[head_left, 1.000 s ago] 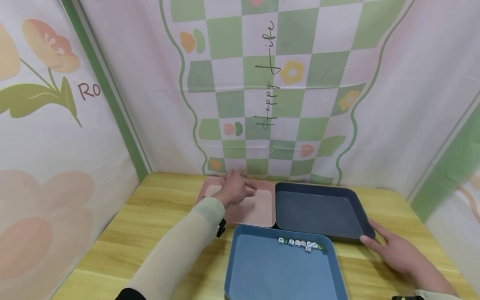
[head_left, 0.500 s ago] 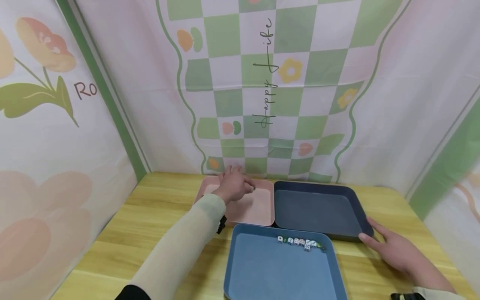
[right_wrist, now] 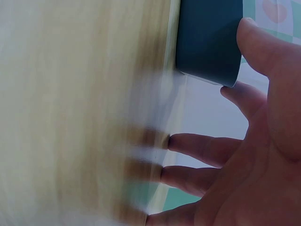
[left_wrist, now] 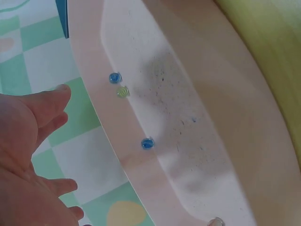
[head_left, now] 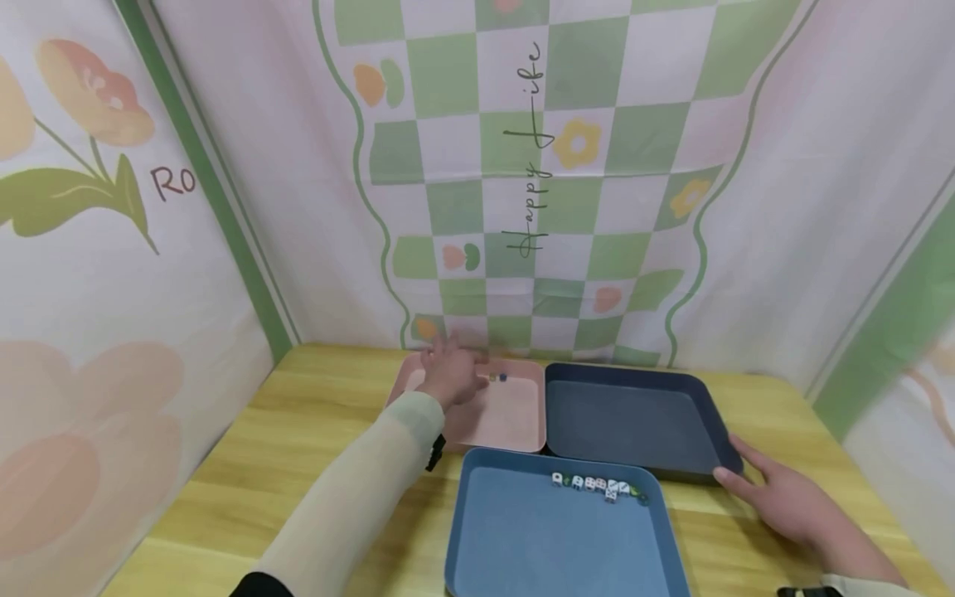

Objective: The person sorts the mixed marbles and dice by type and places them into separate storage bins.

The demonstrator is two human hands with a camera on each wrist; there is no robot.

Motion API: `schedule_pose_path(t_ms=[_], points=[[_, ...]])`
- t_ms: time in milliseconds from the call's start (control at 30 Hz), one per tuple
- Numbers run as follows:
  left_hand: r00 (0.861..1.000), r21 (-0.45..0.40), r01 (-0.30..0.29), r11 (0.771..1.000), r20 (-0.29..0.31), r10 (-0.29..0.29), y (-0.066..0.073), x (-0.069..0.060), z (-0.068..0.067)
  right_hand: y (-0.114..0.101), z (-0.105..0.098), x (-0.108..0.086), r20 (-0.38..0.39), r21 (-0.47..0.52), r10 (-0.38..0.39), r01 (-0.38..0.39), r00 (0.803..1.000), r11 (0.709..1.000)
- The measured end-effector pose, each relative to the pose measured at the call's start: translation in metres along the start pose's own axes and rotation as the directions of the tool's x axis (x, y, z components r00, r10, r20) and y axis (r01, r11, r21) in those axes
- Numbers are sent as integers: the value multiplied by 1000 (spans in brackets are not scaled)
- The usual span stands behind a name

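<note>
My left hand (head_left: 451,373) is over the pink tray (head_left: 522,427), its fingers spread and holding nothing. Just right of it in the head view, a blue marble (head_left: 503,377) and a yellow-green one lie along the tray's far wall. The left wrist view shows them near a second blue marble (left_wrist: 147,143); a small pale round thing (left_wrist: 217,221) is cut off by the bottom edge. My right hand (head_left: 791,502) touches the near right corner of the navy tray (head_left: 634,423) with thumb and forefinger, the other fingers spread in the right wrist view (right_wrist: 235,155).
A blue tray (head_left: 552,547) stands nearest, with a row of white dice (head_left: 590,483) and several green marbles (head_left: 636,491) along its far side. All trays sit on a wooden table (head_left: 298,431). A printed curtain (head_left: 567,207) hangs right behind the table.
My left hand has let go of a small dark marble and moved left, so two marbles now show on the pink tray. My right hand stays at the navy tray's corner.
</note>
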State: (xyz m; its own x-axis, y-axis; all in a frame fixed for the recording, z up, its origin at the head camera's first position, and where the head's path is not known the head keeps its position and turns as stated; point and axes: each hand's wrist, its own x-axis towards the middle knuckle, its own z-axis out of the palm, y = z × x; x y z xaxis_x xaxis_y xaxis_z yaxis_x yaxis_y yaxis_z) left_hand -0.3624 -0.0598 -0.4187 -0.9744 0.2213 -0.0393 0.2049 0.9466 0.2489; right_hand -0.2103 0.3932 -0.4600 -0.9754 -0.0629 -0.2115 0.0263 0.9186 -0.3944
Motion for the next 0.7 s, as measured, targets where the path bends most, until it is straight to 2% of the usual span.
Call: schedule_pose_path(t_ms=[133,367,567,700], points=[[1000,9,-5,1000,10,4,0,-1,5,0,1,0,10,0,8,-8,1000,1000],[1000,8,-2,1000,26,2,4,-5,2,2,2,1,-6,-7,-2,2,1000,1000],[998,42,-62,997,20,61,10,-6,3,4,3,1,-8,-7,-6,5,1000,1000],[989,58,-145,988,34,143,20,-13,3,3,3,1,-2,-5,-3,3,1000,1000]])
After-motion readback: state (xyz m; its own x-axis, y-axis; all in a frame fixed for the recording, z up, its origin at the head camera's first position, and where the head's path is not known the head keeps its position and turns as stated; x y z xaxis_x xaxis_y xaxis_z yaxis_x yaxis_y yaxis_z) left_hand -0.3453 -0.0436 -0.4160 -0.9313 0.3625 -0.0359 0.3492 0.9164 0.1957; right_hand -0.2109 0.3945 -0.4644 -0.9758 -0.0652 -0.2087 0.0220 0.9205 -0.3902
